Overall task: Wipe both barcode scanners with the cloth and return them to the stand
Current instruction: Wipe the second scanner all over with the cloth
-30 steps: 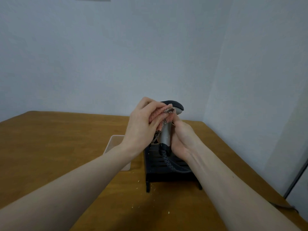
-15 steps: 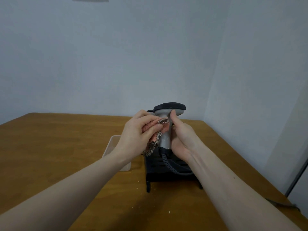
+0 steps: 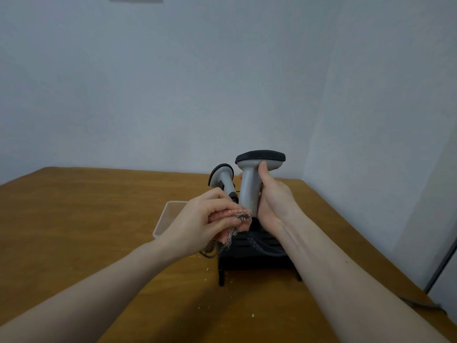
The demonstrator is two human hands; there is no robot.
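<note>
While the right hand (image 3: 272,201) keeps the near scanner (image 3: 252,184) upright over the stand (image 3: 257,258), here's the state:

change: cloth (image 3: 232,224) has slid from up by the scanner head a second ago to the bottom of the handle; scanner now sits lower and squarer to the camera.
meaning: my read is that the wipe stroke on this scanner's handle is about finished (head looked covered earlier), so reseating it comes next.
right fingers: wrapped around the grey handle, thumb up near the dark head, gripping the scanner.
left hand (image 3: 205,224): fingers closed on the bunched pink cloth, pressing it against the handle base.
second scanner (image 3: 223,178): standing tilted just behind the held one, base hidden by the hands; can't tell whether it's been wiped.
cable (image 3: 262,246): coiled, dark, runs from the held scanner down over the stand top.
tray (image 3: 165,221): pale and shallow, just left of the stand, partly behind the left hand.
tabletop (image 3: 99,219): brown wood, a few light crumbs near the stand's feet.
room: plain pale walls meeting in a corner behind the stand; nothing else on the tabletop in view.
</note>
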